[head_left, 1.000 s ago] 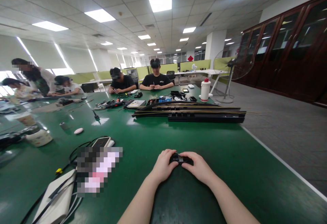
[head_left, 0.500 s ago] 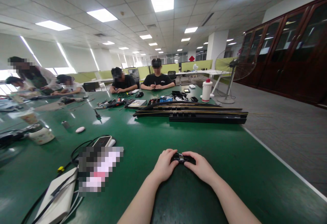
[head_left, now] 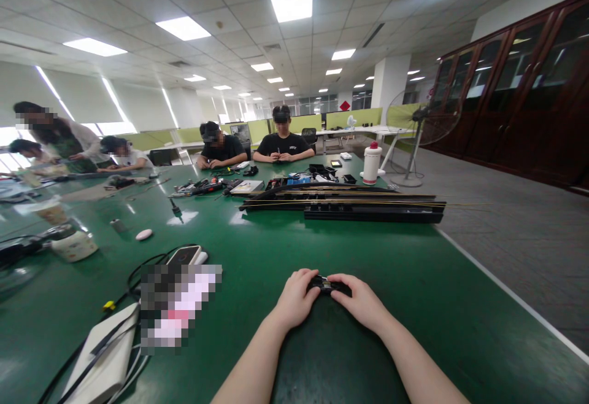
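Between my two hands is a small black part (head_left: 326, 285) with a pale, shiny bit near its middle; its exact kind does not show. My left hand (head_left: 297, 296) grips its left end, thumb at the near side and fingers over the far side. The right end is pinched the same way by my right hand (head_left: 361, 298). Both hands are low, close to the green tabletop (head_left: 331, 355), and whether the part touches it I cannot tell. My fingers cover both ends of the part.
Long black rails (head_left: 372, 213) with thin brass-coloured rods lie farther back. A white bottle (head_left: 372, 164) stands behind them. To the left are a white notebook (head_left: 103, 355), cables and a power bank (head_left: 184, 256). Several people sit or stand around the table, one person (head_left: 283, 143) straight across.
Both hands keep their hold on the black part, which looks slightly tilted compared with before. Otherwise the scene is the same, apart from a tiny camera shift.
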Motion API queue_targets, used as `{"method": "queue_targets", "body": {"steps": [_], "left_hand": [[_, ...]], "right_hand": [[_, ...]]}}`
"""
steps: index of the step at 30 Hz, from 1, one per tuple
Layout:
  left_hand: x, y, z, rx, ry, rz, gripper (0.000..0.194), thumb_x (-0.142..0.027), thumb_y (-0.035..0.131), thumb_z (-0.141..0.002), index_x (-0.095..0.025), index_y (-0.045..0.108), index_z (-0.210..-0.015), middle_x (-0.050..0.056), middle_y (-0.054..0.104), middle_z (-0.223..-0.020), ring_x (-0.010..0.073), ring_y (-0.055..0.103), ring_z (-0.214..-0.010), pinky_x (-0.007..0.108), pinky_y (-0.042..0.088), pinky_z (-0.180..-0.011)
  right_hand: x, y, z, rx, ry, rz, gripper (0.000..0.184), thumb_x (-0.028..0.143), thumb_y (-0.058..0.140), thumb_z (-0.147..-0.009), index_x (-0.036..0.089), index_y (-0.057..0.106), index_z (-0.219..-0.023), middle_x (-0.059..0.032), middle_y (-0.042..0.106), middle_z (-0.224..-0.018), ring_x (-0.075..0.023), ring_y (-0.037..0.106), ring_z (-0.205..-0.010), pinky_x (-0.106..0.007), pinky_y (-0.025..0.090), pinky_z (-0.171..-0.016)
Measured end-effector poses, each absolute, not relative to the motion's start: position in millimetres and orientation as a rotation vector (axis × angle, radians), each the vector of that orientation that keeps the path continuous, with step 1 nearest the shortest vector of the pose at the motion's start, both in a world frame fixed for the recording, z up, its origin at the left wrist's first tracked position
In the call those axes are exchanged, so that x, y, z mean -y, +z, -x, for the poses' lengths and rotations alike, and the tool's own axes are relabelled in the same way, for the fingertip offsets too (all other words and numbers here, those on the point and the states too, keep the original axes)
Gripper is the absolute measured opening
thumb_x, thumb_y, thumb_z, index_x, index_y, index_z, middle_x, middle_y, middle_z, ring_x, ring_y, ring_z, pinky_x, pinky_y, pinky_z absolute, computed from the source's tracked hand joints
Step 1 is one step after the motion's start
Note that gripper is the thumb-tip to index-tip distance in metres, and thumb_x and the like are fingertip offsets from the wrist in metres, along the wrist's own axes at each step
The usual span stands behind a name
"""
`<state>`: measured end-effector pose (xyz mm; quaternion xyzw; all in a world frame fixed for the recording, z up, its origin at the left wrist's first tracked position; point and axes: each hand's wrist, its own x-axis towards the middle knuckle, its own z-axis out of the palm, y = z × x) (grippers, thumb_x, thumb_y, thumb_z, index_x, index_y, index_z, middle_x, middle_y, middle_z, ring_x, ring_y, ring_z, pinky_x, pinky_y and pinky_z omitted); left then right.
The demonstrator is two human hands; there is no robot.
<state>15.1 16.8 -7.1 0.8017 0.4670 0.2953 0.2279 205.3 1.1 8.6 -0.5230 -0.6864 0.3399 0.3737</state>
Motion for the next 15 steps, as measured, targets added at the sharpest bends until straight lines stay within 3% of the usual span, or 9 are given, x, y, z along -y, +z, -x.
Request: {"method": "queue_targets", "body": {"steps": [15], "left_hand": [[-17.1, -9.2, -14.9, -1.291, 0.81, -2.186, 0.052, -0.026, 0.062, -0.072, -0.021, 0.048, -0.122, 0.007, 0.052, -0.115, 0.0231, 0.047, -0.106, 0.038, 0.037, -0.095]], "right_hand": [[2.0, 12.0, -201.2, 1.87, 0.76, 1.327, 0.03, 0.022, 0.062, -0.068, 0.023, 0.065, -0.097, -0.0047, 0.067, -0.104, -0.0223, 0.058, -0.101, -0.037, 0.041, -0.093]]}}
